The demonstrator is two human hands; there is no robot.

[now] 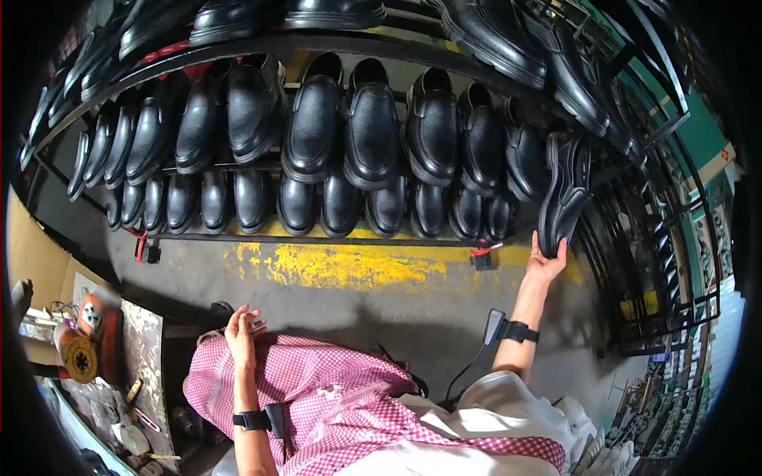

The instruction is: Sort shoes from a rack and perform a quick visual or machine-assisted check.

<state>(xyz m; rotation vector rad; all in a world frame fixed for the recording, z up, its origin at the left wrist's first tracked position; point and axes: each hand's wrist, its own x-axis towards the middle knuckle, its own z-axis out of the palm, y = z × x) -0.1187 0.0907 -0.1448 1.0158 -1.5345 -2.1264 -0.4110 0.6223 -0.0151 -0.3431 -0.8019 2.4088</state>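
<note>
Black shoe (562,198) is at the right of the frame, at the right end of the middle row of shoes, and the right hand (548,258) has its lower end between the thumb and the fingers. From this hand, the shoe goes upward in the frame: its long axis is nearly vertical, only leaning a little to the right at the top, and the toe appears to be the end that is gripped. Its upper part comes just beside the neighbouring shoe (525,163), on the left; whether these two touch, or whether the rack (262,239) bears some of the weight, I cannot tell. The left hand (240,329) is much farther away, in the lower left of the frame, over the pink checked cloth (317,369). It holds nothing, and its fingers are loosely bent. So the right arm is clearly the nearer one.
</note>
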